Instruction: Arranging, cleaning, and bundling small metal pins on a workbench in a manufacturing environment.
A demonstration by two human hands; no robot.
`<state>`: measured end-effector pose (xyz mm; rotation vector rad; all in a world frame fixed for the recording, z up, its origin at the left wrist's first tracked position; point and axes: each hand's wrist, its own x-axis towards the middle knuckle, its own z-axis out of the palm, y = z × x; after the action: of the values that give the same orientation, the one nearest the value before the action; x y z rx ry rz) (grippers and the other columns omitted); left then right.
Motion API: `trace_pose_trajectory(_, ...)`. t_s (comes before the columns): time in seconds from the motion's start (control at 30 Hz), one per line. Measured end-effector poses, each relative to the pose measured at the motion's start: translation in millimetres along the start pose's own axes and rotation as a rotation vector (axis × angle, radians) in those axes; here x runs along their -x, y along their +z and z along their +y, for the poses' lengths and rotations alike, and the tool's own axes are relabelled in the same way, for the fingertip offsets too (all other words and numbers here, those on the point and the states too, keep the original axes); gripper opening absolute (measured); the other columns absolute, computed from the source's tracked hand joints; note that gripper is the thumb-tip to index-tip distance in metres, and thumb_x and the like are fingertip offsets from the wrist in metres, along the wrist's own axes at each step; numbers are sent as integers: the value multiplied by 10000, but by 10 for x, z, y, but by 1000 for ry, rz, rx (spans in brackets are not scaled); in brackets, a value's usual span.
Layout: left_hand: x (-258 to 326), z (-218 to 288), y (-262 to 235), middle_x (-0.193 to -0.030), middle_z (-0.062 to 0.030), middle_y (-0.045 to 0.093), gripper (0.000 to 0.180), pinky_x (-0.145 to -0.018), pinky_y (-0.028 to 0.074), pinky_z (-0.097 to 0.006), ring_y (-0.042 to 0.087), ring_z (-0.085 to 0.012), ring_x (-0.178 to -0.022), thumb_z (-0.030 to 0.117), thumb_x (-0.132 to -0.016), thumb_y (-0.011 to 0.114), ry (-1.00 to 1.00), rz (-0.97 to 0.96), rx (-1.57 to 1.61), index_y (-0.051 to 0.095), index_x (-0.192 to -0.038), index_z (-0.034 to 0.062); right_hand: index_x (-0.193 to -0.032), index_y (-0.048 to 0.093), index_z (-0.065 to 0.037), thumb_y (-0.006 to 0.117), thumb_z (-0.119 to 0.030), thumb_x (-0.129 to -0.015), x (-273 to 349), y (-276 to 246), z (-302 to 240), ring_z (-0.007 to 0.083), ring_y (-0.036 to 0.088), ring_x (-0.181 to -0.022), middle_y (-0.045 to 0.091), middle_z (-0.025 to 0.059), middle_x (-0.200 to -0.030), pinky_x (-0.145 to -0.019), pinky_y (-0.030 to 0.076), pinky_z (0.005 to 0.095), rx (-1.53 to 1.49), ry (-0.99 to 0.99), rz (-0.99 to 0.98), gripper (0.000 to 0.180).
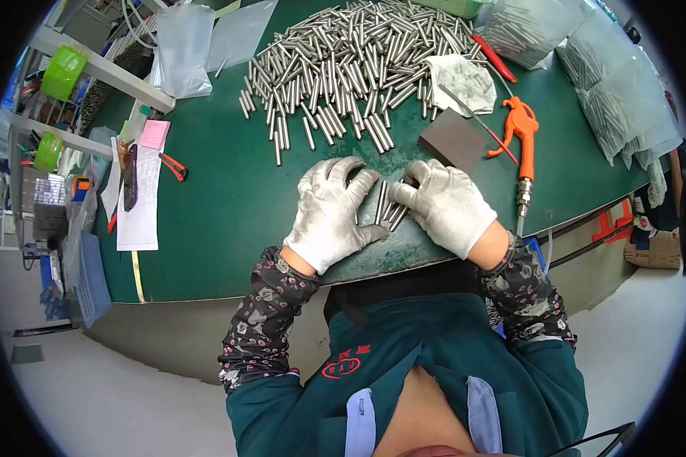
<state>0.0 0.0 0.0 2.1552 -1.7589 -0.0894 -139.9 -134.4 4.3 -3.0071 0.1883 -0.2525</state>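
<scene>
Several short, shiny metal pins (391,209) lie side by side on the green tabletop between my two gloved hands, near the front edge. My left hand (329,211) is cupped to their left, fingers apart and the thumb stretched out below the pins' near ends. On the other side, my right hand (447,204) has its fingers curled, thumb and fingertips pinched at the right-hand pins. Its fingers partly hide what they grip. Both white gloves are smudged grey. Just beyond the right hand sits a dark brown block (453,140).
A large heap of metal pins (358,68) spreads across the far table. An orange air gun (521,137), a stained cloth (463,84) and bags of pins (617,91) are at the right. Papers (139,206), a red cutter (174,167) and a metal frame (107,68) stand left.
</scene>
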Motion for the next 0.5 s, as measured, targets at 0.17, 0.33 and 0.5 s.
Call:
trace_pose_trajectory(0.17, -38, 9, 16, -1170, -88, 469, 635, -969, 277, -458, 389, -310, -1139, 334, -514, 784, 3, -9, 62, 581, -1088, 154, -848, 587, -122, 554, -121, -702, 70, -61, 29, 241, 552, -811, 540, 56, -832, -676, 451, 355, 1, 36, 136, 149)
trace_pose_trajectory(0.33, -30, -15, 10, -1162, -88, 472, 633, -966, 278, -459, 390, -311, -1137, 350, -505, 785, -5, -11, 66, 581, -1065, 136, -836, 576, -92, 610, -175, -683, 135, -128, -12, 257, 557, -796, 566, 75, -778, -682, 450, 366, 45, 173, 20, 177)
trace_pose_trajectory(0.5, -35, 63, 23, -1160, -94, 472, 630, -958, 284, -464, 387, -312, -1139, 366, -498, 787, -10, 33, 38, 573, -1026, 97, -898, 561, -74, 617, -224, -686, 93, -78, -108, 298, 580, -730, 576, 116, -682, -656, 459, 405, -84, 398, -58, 265)
